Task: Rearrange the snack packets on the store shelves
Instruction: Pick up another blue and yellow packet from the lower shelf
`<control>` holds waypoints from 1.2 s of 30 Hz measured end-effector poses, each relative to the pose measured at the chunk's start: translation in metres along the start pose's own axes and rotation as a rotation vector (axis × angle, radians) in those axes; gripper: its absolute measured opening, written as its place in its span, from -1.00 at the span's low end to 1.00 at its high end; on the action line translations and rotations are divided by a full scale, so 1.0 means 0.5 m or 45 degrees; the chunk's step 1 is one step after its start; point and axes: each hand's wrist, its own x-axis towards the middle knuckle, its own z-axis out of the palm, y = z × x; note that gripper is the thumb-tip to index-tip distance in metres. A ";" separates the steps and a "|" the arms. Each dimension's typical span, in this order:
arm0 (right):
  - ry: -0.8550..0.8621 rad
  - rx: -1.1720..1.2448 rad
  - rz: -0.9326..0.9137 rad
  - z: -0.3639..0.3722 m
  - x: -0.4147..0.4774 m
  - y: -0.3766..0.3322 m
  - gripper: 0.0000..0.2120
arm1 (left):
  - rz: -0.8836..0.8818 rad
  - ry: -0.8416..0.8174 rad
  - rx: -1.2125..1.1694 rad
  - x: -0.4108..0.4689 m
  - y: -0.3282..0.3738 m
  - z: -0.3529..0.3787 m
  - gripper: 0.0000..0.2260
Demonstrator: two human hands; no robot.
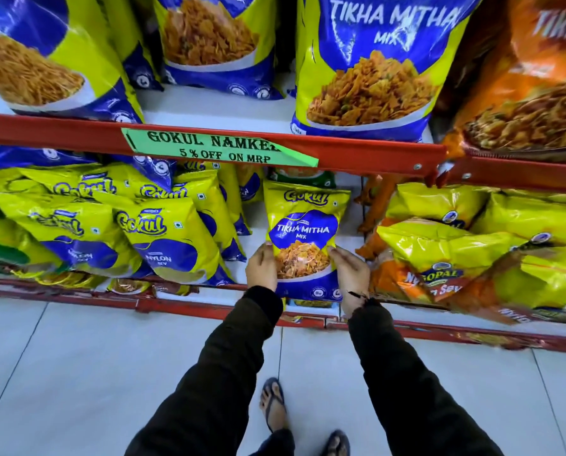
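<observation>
Both hands clasp our Tikha Mitha Mix packet (304, 232), left hand (262, 268) and right hand (352, 278) on its lower sides; it stands upright at the lower shelf's (209, 304) front edge.

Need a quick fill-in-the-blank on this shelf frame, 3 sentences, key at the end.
1. Both hands, left hand and right hand, hold the small packet labelled Tikha Mitha ____.
2. The green shelf tag offers ____ % off on MRP.
3. The packet left of the held one reads Nylon ____.

Missing words: Mix; 5; Sev
</observation>
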 end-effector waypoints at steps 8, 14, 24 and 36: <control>-0.071 0.108 -0.232 -0.052 -0.161 -0.021 -0.88 | 0.006 0.303 -0.530 -0.184 -0.007 -0.088 -0.73; -0.300 0.382 -0.271 -0.037 -0.287 -0.087 -0.87 | 0.164 0.446 -0.792 -0.284 0.078 -0.187 -0.75; -0.420 0.568 -0.615 0.086 -0.347 -0.324 -0.83 | 0.564 0.290 -1.089 -0.280 0.353 -0.269 -0.91; -0.127 0.256 -1.145 0.276 -0.303 -0.515 -0.83 | 0.899 0.137 -0.778 -0.100 0.609 -0.320 -0.72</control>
